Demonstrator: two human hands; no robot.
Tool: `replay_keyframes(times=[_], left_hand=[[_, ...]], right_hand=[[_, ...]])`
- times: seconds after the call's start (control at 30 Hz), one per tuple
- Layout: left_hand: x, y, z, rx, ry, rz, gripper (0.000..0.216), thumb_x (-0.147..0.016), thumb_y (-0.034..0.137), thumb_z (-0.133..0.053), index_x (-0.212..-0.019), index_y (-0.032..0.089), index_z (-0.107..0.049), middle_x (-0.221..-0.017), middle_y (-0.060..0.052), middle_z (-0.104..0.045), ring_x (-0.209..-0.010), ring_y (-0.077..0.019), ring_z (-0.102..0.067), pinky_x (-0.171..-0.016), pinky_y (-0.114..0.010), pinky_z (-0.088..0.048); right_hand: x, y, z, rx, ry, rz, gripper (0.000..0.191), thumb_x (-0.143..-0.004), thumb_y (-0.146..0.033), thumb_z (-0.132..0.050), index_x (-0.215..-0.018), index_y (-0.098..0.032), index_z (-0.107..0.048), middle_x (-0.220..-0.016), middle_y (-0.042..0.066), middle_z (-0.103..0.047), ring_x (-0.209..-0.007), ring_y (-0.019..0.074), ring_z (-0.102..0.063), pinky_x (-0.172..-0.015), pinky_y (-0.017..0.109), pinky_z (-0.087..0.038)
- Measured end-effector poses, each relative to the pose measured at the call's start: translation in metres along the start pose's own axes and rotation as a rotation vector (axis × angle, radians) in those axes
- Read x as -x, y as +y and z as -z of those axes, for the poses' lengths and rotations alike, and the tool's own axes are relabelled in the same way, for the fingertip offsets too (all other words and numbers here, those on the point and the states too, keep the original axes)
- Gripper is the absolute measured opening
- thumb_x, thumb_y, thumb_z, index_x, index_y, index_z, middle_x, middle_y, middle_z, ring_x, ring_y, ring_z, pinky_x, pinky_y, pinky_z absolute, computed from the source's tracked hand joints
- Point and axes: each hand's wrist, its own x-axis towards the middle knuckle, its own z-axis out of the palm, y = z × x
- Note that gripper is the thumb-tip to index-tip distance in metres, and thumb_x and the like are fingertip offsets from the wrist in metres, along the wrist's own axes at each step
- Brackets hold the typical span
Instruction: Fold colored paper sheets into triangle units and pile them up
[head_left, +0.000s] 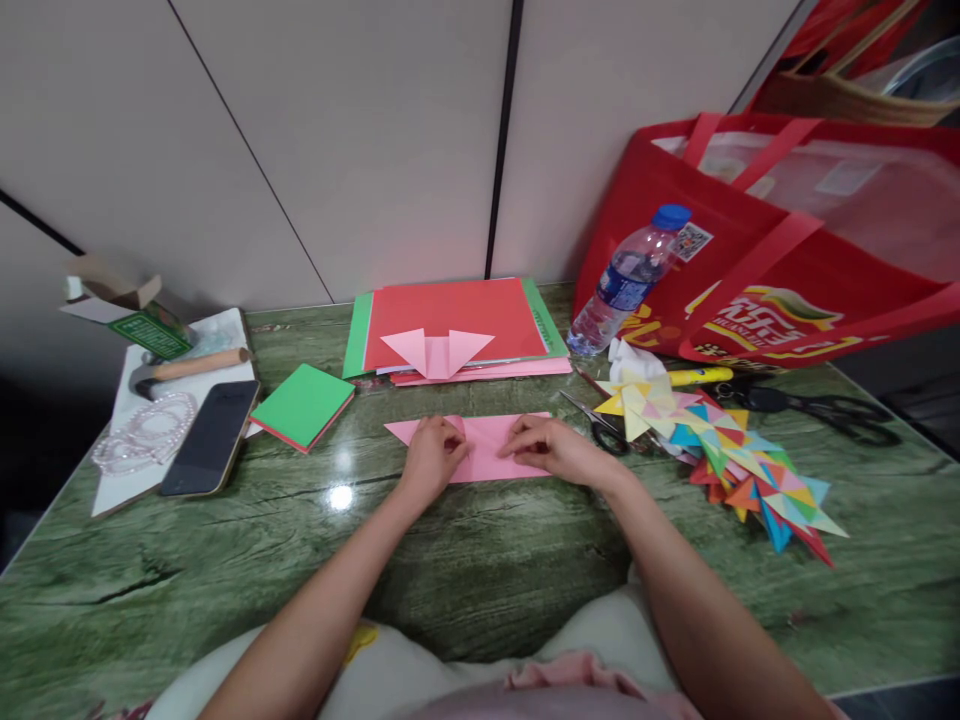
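Note:
A folded pink paper [484, 440] lies flat on the green marbled table [450, 560] in front of me. My left hand [431, 455] rests on its left part with fingers curled, pinching a fold. My right hand [551, 447] presses on the right part, fingers bent onto the paper. Behind it, a folded pink paper shape [437, 352] with two pointed wings lies on a stack of red, green and pink sheets [457, 325].
A small green paper pad [304, 405], a phone [210, 437], a bead string [142, 432] and a hammer [187, 368] sit left. Colourful folded paper stars [739, 460], two scissors [817, 408], a yellow marker, a water bottle [626, 280] and a red bag [787, 240] are right.

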Motion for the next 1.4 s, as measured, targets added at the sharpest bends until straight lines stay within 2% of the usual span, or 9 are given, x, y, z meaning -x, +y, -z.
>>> replay_keyframes(times=[1.0,1.17,1.27,1.4], left_hand=[[-0.0004,-0.0027,-0.0010,0.010,-0.007,-0.014,0.009,-0.071,0.018,-0.066,-0.062,0.018,-0.064,-0.074,-0.002,-0.061,-0.076,-0.0175,-0.055,-0.076,-0.033,-0.042],[0.0018,-0.0006,-0.0012,0.014,0.018,-0.014,0.012,-0.070,0.016,-0.066,-0.061,0.019,-0.060,-0.071,-0.001,-0.059,-0.075,-0.0177,-0.054,-0.075,-0.033,-0.041],[0.0048,0.0026,0.0005,0.016,0.036,-0.027,0.012,-0.069,0.014,-0.068,-0.067,0.019,-0.057,-0.070,0.001,-0.056,-0.073,-0.0167,-0.052,-0.072,-0.031,-0.040],[0.0076,0.0066,0.0024,0.002,-0.024,-0.038,0.019,-0.065,0.019,-0.074,-0.069,0.018,-0.056,-0.073,0.000,-0.054,-0.076,-0.0180,-0.049,-0.070,-0.030,-0.039]], right_hand=[[0.0004,-0.0025,-0.0014,0.055,-0.009,-0.003,0.023,-0.079,-0.014,-0.058,-0.092,-0.024,-0.074,-0.094,0.006,-0.060,-0.083,0.0159,-0.057,-0.077,0.027,-0.044],[0.0003,-0.0005,-0.0020,0.079,-0.007,-0.007,0.024,-0.080,-0.015,-0.058,-0.093,-0.026,-0.074,-0.095,0.005,-0.060,-0.083,0.0158,-0.057,-0.076,0.027,-0.044],[0.0000,0.0004,-0.0023,0.091,0.000,-0.007,0.023,-0.079,-0.015,-0.058,-0.093,-0.026,-0.074,-0.096,0.005,-0.060,-0.084,0.0159,-0.057,-0.077,0.027,-0.044],[-0.0002,0.0000,-0.0024,0.086,0.003,-0.003,0.023,-0.079,-0.014,-0.059,-0.092,-0.025,-0.074,-0.095,0.005,-0.060,-0.084,0.0162,-0.057,-0.077,0.027,-0.043]])
